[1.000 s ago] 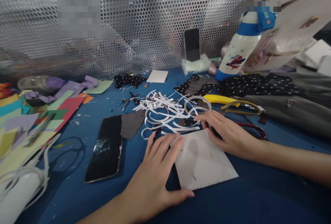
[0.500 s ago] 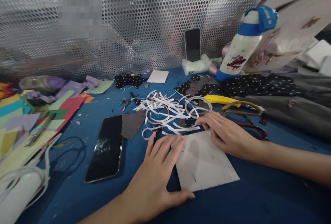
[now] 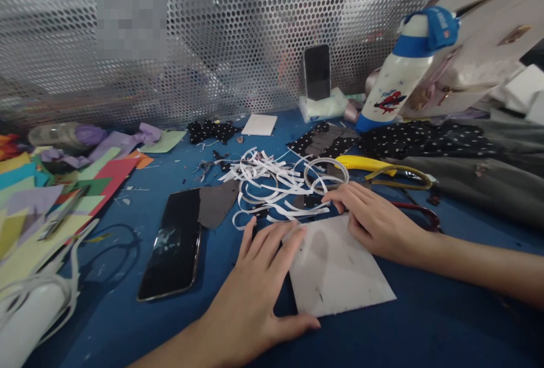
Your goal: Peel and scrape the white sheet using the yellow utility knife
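A white square sheet with small dark marks lies flat on the blue tabletop between my hands. My left hand rests over its left edge, fingers spread and thumb stretched out near the lower left corner; the index fingertip touches the upper left corner. At the upper right edge lies my right hand, fingers bent forward and thumb apart on the sheet. Its fingertips reach the nearest white paper strips, a tangled heap just behind the sheet. No held thing shows in either hand.
Left of my hands lie a black phone, coloured papers and a white cable. Yellow-handled cutter, dark dotted cloth and a bottle stand or lie right. A perforated metal panel closes the back.
Both hands stay in almost the same place on and beside the sheet. The view has shifted very slightly; nothing was picked up or let go.
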Tool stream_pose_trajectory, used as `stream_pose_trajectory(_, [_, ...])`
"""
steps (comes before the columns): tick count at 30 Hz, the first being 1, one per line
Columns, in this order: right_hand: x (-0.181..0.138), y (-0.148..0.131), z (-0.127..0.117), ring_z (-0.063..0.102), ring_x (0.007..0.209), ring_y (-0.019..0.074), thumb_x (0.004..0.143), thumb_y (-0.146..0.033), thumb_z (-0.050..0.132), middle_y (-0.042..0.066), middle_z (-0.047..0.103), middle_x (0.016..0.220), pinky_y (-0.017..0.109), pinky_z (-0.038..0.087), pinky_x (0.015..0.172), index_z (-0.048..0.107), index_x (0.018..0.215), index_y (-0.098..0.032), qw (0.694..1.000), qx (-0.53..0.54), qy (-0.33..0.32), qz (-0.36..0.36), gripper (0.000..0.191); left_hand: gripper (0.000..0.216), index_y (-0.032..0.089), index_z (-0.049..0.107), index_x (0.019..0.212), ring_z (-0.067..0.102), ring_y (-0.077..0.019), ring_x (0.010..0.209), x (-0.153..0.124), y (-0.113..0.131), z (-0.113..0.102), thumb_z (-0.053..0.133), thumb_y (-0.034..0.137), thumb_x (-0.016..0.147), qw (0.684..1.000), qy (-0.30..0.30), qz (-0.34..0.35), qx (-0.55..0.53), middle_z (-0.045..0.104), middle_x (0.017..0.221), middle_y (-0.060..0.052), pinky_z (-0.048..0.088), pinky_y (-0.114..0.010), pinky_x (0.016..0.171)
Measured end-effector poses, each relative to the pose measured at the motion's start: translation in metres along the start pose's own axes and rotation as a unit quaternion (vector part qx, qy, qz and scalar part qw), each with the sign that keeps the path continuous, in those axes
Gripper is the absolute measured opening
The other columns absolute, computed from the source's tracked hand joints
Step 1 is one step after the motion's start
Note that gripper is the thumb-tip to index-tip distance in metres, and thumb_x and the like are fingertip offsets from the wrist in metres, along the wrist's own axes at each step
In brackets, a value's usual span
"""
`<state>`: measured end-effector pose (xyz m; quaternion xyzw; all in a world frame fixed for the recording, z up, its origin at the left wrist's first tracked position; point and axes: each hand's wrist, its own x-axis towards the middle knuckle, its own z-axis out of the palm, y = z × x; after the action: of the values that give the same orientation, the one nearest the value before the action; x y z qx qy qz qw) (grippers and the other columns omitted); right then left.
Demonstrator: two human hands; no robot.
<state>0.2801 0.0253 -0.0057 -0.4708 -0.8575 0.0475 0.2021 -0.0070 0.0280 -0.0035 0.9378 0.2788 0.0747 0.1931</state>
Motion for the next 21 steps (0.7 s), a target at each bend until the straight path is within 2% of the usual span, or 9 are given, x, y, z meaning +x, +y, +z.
stream_pose_trajectory(12, [0.0001, 0.0006, -0.0005, 0.057, 0.087, 0.0256, 0.078, 0.002, 0.041, 0.008, 0.059, 0.093, 0.042, 0.051, 0.08, 0.051, 0.12, -0.015, 1.0, -0.024, 0.004, -0.002, 0.046, 0.1, 0.026, 0.013, 0.161, 0.031, -0.036, 0.148, 0.0005, 0.0001, -0.0002, 0.048, 0.082, 0.086, 1.0, 0.0, 0.004, 0.006, 0.031, 0.163, -0.01, 0.008, -0.068, 0.122])
stream_pose_trajectory(21, [-0.001, 0.0001, -0.0019, 0.062, 0.095, 0.028, 0.08, 0.0, 0.041, 0.011, 0.066, 0.102, 0.044, 0.051, 0.082, 0.054, 0.119, -0.016, 0.999, -0.051, 0.005, -0.014, 0.044, 0.099, 0.026, 0.014, 0.16, 0.03, -0.0345, 0.149, 0.0001, 0.0002, 0.0018, 0.047, 0.083, 0.086, 1.0, 0.003, 0.004, 0.013, 0.032, 0.163, -0.01, 0.007, -0.068, 0.122])
